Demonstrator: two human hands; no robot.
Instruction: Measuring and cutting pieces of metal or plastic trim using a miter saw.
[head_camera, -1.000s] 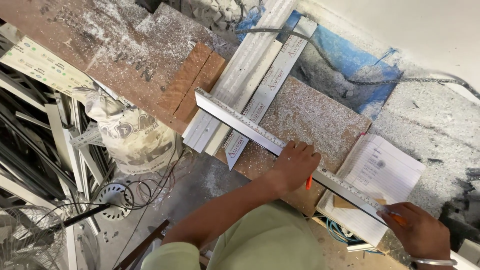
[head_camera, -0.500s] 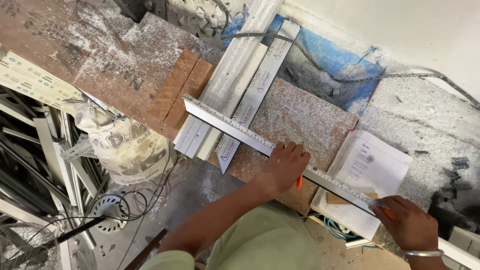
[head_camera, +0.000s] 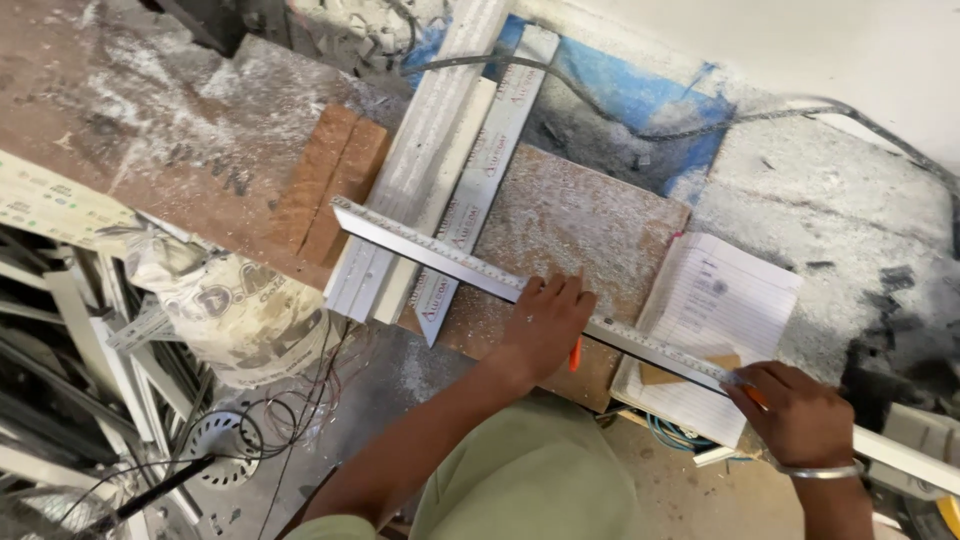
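Hands pin a long silver aluminium straightedge (head_camera: 480, 268) running diagonally from upper left to lower right: left hand (head_camera: 548, 325) spread flat mid-length, right hand (head_camera: 795, 410) curled closed around an orange pencil (head_camera: 752, 392) beside its lower-right stretch.

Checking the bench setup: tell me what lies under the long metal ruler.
The metal ruler crosses pale profile strips, a dusty brown board and a lined notebook. The left hand covers its middle.

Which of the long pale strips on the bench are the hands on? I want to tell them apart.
The thin ruled metal strip lying crosswise: the left hand presses its middle, the right hand is at its end. The wider white strips beneath run lengthwise, untouched.
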